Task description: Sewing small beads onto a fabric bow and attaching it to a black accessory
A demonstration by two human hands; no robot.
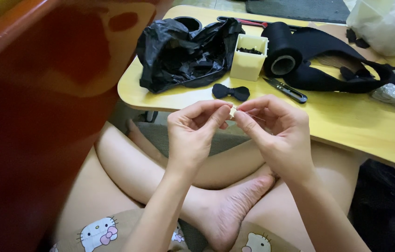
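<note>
Cream-white bit (232, 111) being pinched between both hands above the lap, at the tabletop (347, 126) edge; left hand (195, 133) and right hand (277, 128) grips closing on it. Black bow (231, 92) lying just beyond.

Bare surface (347, 126) lies open right of the snips (286, 89); the black bag (179, 53), cream box (249, 57) and ribbon roll (281, 53) (bow (231, 92) in front) crowd the back.

Black plastic bag (179, 51), fabric bow (231, 92), snips (286, 89) on yellow table (347, 126).
</note>
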